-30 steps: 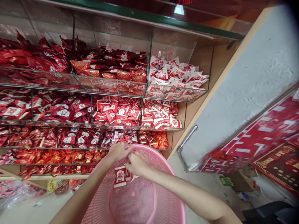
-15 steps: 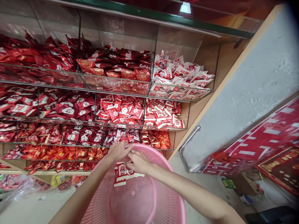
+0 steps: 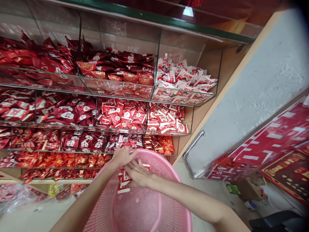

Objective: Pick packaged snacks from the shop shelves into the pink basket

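Note:
My left hand is closed on the far rim of a pink plastic mesh basket, its thumb lying along the edge. My right hand is inside the basket, fingers stretched out over a few small red-and-white wrapped candy packets. These packets lie against the basket's far wall, partly covered by that hand. A packet corner shows past its fingers on the far side. The right palm faces away from me, so what lies beneath it is hidden.
Glass-fronted shelves with compartments of red packets rise ahead. White-and-red packets fill the upper right compartment. A grey wall and red printed packages stand to the right. Bagged goods sit below the shelves.
My right hand has gone from curled fingers at the packets to stretched fingers lying over them, slightly left. My left hand keeps its hold on the rim. The view has shifted a little.

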`<action>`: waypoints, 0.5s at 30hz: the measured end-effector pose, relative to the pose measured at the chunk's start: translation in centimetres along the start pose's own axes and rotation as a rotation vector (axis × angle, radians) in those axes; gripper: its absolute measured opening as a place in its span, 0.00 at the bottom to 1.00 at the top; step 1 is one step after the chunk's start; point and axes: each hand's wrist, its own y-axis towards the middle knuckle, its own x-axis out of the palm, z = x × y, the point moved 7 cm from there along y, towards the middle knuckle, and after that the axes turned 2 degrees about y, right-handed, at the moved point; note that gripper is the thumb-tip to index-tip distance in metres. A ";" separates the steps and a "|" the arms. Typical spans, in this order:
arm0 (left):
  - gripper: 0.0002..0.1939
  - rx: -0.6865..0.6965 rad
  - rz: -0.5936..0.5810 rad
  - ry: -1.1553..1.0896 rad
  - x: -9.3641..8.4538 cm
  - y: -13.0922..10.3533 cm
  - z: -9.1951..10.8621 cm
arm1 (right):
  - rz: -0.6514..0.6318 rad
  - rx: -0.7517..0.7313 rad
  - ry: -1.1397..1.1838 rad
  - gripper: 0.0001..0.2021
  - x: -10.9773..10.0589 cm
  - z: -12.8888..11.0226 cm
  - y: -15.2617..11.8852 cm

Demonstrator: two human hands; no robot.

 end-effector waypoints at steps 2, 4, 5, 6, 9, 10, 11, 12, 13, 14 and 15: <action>0.37 -0.009 0.010 -0.006 0.0 0.0 -0.2 | -0.005 0.003 0.021 0.37 -0.1 0.1 0.1; 0.36 -0.023 0.018 -0.007 -0.1 -0.1 -0.4 | -0.011 0.009 0.052 0.38 -0.2 0.1 0.2; 0.36 -0.030 0.019 -0.006 -0.2 -0.2 -0.5 | -0.014 0.012 0.066 0.39 -0.3 0.1 0.2; 0.36 -0.034 0.018 -0.006 -0.2 -0.2 -0.5 | -0.017 0.013 0.077 0.39 -0.3 0.1 0.2; 0.36 -0.045 0.004 -0.010 -0.3 -0.3 -0.6 | -0.023 0.007 0.070 0.39 -0.1 0.0 0.2; 0.36 -0.048 0.002 -0.012 -0.2 -0.3 -0.6 | -0.025 0.008 0.061 0.38 0.0 0.0 0.2; 0.37 -0.049 0.000 -0.016 -0.2 -0.3 -0.6 | -0.025 0.012 0.053 0.38 0.1 0.0 0.2; 0.37 -0.047 0.000 -0.020 -0.2 -0.3 -0.6 | -0.026 0.018 0.048 0.38 0.3 0.1 0.3; 0.37 -0.042 -0.002 -0.024 -0.1 -0.3 -0.6 | -0.030 0.026 0.045 0.38 0.5 0.2 0.3; 0.37 -0.034 -0.004 -0.028 0.0 -0.2 -0.6 | -0.038 0.036 0.044 0.38 0.7 0.3 0.4; 0.37 -0.027 -0.006 -0.027 0.1 -0.2 -0.6 | -0.047 0.047 0.044 0.38 1.0 0.4 0.4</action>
